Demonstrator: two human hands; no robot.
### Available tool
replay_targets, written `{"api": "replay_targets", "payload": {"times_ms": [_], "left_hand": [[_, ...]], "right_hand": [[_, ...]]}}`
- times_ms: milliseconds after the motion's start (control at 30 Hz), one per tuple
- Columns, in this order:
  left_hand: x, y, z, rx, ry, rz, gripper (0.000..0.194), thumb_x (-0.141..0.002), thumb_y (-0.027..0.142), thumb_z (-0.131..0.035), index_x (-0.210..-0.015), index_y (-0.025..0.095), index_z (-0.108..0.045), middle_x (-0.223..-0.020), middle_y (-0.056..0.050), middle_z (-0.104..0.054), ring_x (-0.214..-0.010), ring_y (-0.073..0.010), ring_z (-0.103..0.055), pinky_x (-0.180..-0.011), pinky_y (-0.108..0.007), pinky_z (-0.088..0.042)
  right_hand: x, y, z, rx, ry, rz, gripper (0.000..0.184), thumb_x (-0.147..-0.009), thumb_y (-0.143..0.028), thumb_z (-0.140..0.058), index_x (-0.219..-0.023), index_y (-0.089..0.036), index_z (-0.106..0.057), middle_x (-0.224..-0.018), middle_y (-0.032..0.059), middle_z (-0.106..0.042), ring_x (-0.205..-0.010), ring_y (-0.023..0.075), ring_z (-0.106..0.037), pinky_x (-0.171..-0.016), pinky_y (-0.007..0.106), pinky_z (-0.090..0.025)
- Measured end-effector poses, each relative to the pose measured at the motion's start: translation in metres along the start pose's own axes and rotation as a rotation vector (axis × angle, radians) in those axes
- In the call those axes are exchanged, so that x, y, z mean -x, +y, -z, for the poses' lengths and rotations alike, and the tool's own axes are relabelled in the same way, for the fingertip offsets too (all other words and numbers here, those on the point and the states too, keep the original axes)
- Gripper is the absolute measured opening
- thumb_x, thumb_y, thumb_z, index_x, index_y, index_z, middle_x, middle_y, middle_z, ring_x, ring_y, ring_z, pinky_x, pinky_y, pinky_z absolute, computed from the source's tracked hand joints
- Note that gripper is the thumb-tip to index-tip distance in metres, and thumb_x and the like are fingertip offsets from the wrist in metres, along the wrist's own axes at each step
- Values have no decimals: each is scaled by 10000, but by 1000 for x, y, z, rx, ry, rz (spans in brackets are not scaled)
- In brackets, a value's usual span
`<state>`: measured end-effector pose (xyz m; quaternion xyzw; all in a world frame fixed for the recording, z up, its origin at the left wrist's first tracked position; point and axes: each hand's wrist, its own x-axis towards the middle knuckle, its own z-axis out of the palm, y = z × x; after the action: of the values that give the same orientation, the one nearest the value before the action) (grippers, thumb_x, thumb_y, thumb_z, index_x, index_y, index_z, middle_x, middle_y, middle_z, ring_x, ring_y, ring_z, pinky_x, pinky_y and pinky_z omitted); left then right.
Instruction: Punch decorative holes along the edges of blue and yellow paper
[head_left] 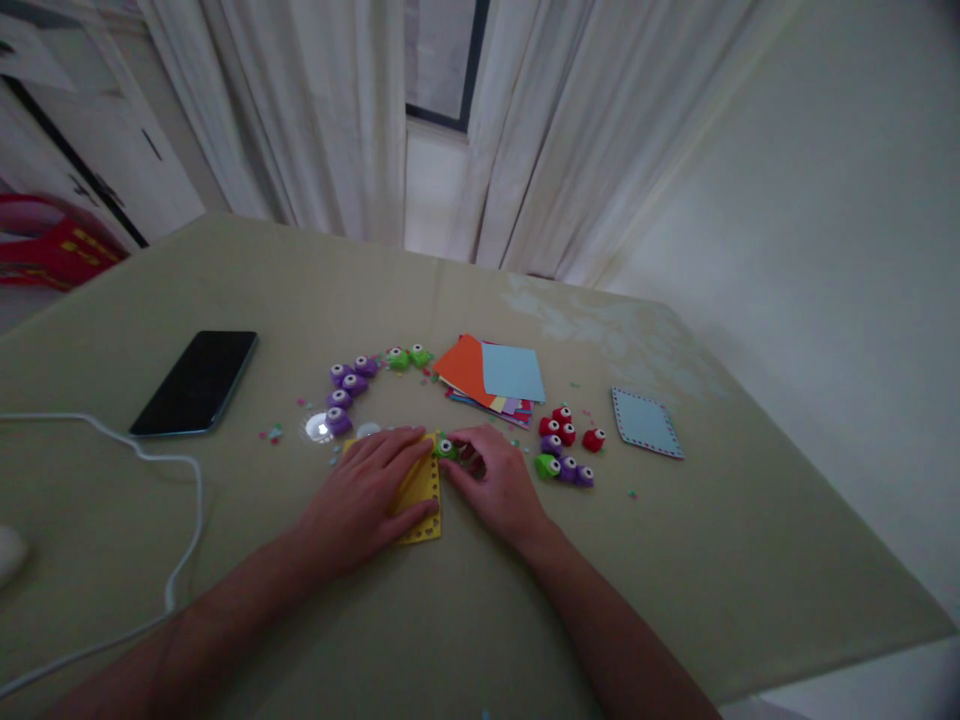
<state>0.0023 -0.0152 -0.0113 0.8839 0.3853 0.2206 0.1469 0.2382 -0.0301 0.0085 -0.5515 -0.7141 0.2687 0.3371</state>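
My left hand (367, 490) lies with fingers stretched out flat over a yellow paper card (421, 488), pressing it to the table. Small punched holes run along the card's right and lower edges; much of its left part is hidden under the hand. Between the thumb and fingers of my right hand (495, 480) is a small green one-eyed craft punch (445, 449), at the card's upper right corner. Whether its jaws are on the paper, I cannot make out. To the right of this hand sits a group of red, purple and green one-eyed punches (568, 470).
Several purple punches (339, 398) and two green ones (409, 357) form an arc behind my left hand. Colored paper squares (512, 371) are stacked at centre. A light blue hole-edged card (646, 422) lies right, a tablet (196, 383) and white cable (196, 500) left. Paper bits are scattered.
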Motion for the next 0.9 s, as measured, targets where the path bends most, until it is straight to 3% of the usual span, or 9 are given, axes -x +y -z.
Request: {"api": "replay_targets", "payload": {"times_ms": [467,900], "left_hand": [[1,-3,-2,-14,5,-22,658,-1027,544,-672,-1580,226,-510,-1574,-137,-606,-1422,-360,-569,-1193,-547,-430],[1,0,0,10,10,-29,666,-1011,539,-684,-1588,257,-506,-1562,-122,-618,-1419,-364,-568,-1196,-552,-420]], "right_hand": [[-1,-4,3,-14,-27,47,283,-933,-142,-738,-1204,-222,-741,-1165,88,-764,-1002,229,-718,-861,348,-596],[0,-5,3,40,-5,47,313,-920,-162,-756,-1225,-227,-737,-1151,98,-759,-1033,255,-716,-901,386,-598]]}}
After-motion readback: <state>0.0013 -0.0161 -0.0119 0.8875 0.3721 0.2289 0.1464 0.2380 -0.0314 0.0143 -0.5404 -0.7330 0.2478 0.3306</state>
